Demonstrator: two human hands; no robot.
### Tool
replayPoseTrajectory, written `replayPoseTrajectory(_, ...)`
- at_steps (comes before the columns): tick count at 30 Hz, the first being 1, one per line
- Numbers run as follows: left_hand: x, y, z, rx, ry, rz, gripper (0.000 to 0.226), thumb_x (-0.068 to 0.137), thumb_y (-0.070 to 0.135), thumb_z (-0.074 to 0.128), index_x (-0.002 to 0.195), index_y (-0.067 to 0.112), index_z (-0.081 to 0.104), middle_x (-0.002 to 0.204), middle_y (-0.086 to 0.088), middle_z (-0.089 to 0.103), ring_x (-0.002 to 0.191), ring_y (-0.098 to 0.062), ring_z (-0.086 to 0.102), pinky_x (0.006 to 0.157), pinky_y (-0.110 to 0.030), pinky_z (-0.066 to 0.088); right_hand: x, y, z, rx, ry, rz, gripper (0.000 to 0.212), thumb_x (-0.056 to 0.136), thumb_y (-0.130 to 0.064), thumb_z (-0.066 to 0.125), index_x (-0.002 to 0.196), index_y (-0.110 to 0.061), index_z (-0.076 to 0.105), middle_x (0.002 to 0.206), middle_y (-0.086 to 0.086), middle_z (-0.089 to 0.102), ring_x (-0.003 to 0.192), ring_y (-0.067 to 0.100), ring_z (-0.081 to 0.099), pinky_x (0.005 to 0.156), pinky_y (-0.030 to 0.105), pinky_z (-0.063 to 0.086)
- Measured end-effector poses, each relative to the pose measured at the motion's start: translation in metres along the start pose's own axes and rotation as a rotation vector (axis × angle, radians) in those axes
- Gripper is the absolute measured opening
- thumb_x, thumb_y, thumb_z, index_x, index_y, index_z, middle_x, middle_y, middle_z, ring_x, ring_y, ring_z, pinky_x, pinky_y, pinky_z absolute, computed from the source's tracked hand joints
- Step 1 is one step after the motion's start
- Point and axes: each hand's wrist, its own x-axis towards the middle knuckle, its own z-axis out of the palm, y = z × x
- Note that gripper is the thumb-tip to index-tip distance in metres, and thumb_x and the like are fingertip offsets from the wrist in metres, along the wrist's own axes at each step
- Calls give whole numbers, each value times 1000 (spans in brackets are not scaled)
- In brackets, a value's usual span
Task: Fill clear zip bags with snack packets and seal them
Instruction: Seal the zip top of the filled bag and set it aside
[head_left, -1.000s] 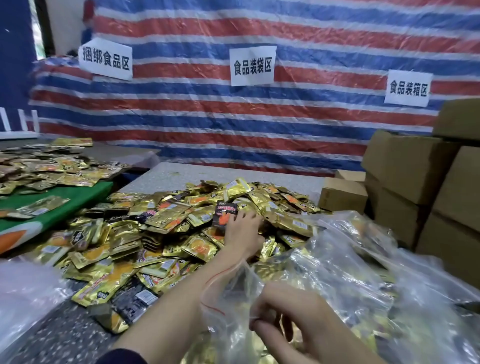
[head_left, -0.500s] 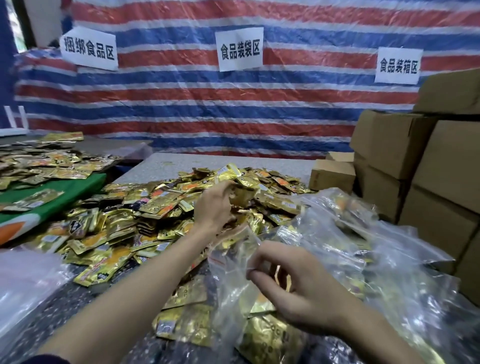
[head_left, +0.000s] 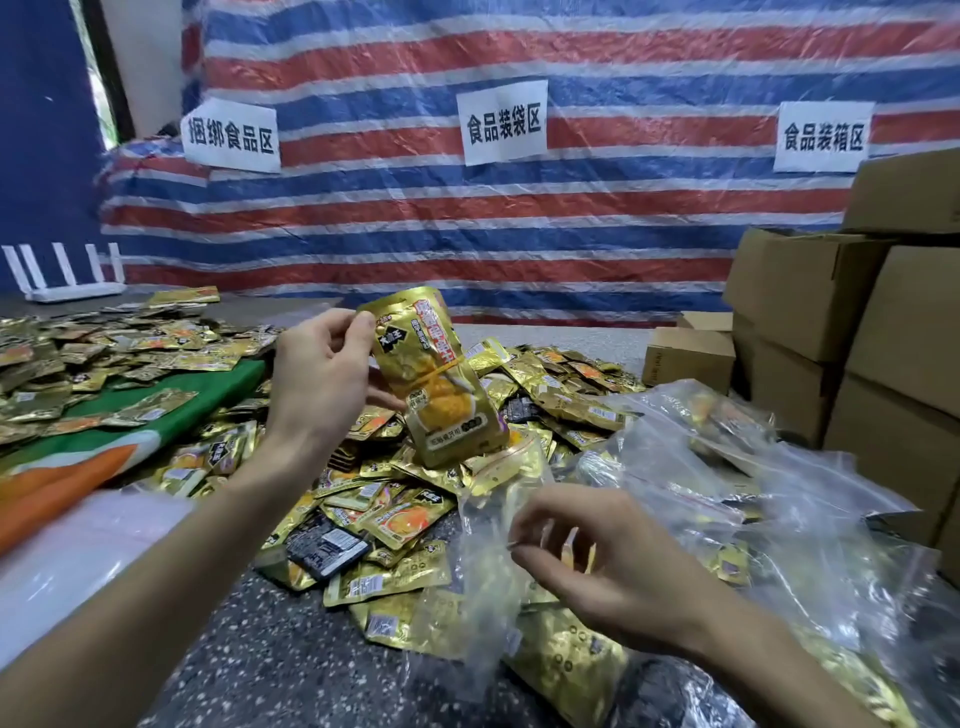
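Left hand (head_left: 317, 384) thumb and fingers are pinching the snack packet (head_left: 439, 384) by its top corner, holding it upright over the packet pile (head_left: 395, 519). Right hand (head_left: 613, 566) fingertips are pinching the clear zip bag (head_left: 485, 613) at its rim, just below the packet, above the table (head_left: 291, 660).

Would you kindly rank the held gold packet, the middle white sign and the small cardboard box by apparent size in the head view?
1. Gold packet, inflated by nearness to the camera.
2. Middle white sign and small cardboard box: too alike to rank.
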Motion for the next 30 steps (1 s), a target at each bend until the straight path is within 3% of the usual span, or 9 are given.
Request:
replayPoseTrajectory(5,-31,30,-13,91,-68,32,22,103,19,51,90,8,65,77,-11,70,56,-20,72,39,-27,54,2,-14,8,82,19,-57,3,87,-16,71,85,-16,72,78,-13,68,72,9,66,62,22,51)
replayPoseTrajectory(11,-53,35,3,141,-135,-35,31,102,21,54,84,-1,66,68,-17,70,50,-25,70,51,-54,57,7,-28,17,153,98,-69,4,86,-14,76,87,-14,80,81,-8,73,72,9,68,64,26,56)
replayPoseTrajectory(14,-62,26,11,240,-106,2,33,100,24,56,76,4,67,59,-6,63,51,-17,62,54,-39,55,9,-34,18,183,176,-85,4,85,-12,76,85,-13,79,80,-7,73,70,9,70,63,24,55)
replayPoseTrajectory(16,-69,21,14,295,-123,13,33,101,25,55,74,8,63,55,6,51,47,-4,45,48,-18,39,9,-36,17,170,232,-94,5,84,-12,76,86,-15,80,82,-9,73,73,8,70,66,21,54)
replayPoseTrajectory(17,-72,19,14,290,-151,-2,32,101,24,54,75,9,62,57,7,49,47,-2,42,47,-15,37,8,-36,16,155,247,-92,6,84,-13,76,87,-15,80,83,-11,73,76,8,69,67,22,54)
replayPoseTrajectory(21,-74,16,8,157,-272,-54,27,98,22,60,73,12,65,62,2,57,54,0,52,52,-14,48,4,-35,17,162,226,-56,6,84,-12,77,87,-15,81,83,-10,73,78,10,69,69,29,57)
replayPoseTrajectory(24,-69,22,-4,99,-352,-61,3,83,15,78,84,16,75,76,2,74,70,-6,69,61,-15,53,3,-33,18,183,256,-58,5,83,-11,78,85,-15,80,82,-8,73,76,12,69,68,32,57)
replayPoseTrajectory(28,-57,20,-20,9,-346,-126,28,69,-3,84,89,14,75,83,-1,77,79,-13,74,65,-17,55,2,-30,18,229,273,-35,5,83,-15,77,83,-20,78,79,-10,72,74,11,69,66,23,56)
replayPoseTrajectory(30,-53,15,-20,-27,-325,-147,31,66,5,86,92,16,75,86,-3,76,79,-16,74,66,-23,57,0,-27,19,237,283,-20,7,83,-15,75,83,-21,77,80,-10,72,76,11,70,67,21,56)
